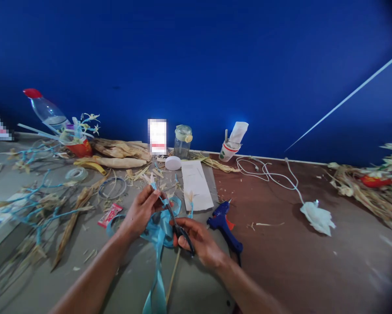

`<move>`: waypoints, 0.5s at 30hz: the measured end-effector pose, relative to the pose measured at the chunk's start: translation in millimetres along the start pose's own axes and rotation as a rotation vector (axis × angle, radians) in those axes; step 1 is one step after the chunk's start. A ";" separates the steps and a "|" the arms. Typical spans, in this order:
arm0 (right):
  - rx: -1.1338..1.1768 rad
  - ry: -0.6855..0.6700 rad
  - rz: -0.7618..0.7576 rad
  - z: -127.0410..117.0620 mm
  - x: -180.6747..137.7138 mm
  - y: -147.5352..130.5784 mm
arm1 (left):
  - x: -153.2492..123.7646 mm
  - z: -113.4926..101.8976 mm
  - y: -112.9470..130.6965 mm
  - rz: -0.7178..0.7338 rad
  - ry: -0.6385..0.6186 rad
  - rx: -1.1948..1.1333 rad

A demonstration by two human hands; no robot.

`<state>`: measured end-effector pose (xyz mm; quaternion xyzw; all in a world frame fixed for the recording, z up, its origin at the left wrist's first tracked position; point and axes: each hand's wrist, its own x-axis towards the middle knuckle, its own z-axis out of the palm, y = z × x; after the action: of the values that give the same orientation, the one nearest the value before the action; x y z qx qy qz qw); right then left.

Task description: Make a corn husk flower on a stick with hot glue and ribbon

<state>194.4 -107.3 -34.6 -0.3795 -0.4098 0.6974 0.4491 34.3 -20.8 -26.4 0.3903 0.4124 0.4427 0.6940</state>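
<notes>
My left hand pinches a small pale dried-husk flower whose base is wrapped in light blue ribbon. In my right hand is a pair of black-handled scissors, their blades pointing up and left towards the ribbon at my left fingertips. Whether the blades touch the ribbon I cannot tell. A loose heap of blue ribbon lies below and between both hands, and one long strip hangs towards the table's near edge. Just beyond the right hand, another blue-wrapped husk piece rests by a white sheet of paper.
A blue glue gun lies right of my right hand. Blue-wrapped branches, a tape roll and a red packet are at left. Behind stand a glass jar and a paper cup. A white cable trails at right.
</notes>
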 end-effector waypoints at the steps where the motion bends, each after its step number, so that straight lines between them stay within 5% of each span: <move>1: -0.010 0.007 0.005 0.1 0.0 0.4 | -0.4 0.8 -0.1 -0.002 -0.005 0.000; 15: -0.017 0.019 -0.047 -1.6 -0.7 2.3 | -6.6 15.9 -8.8 0.100 0.013 0.270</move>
<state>195.3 -108.2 -37.3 -0.3801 -0.4203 0.6795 0.4659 49.7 -32.4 -27.3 0.4976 0.4525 0.4197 0.6095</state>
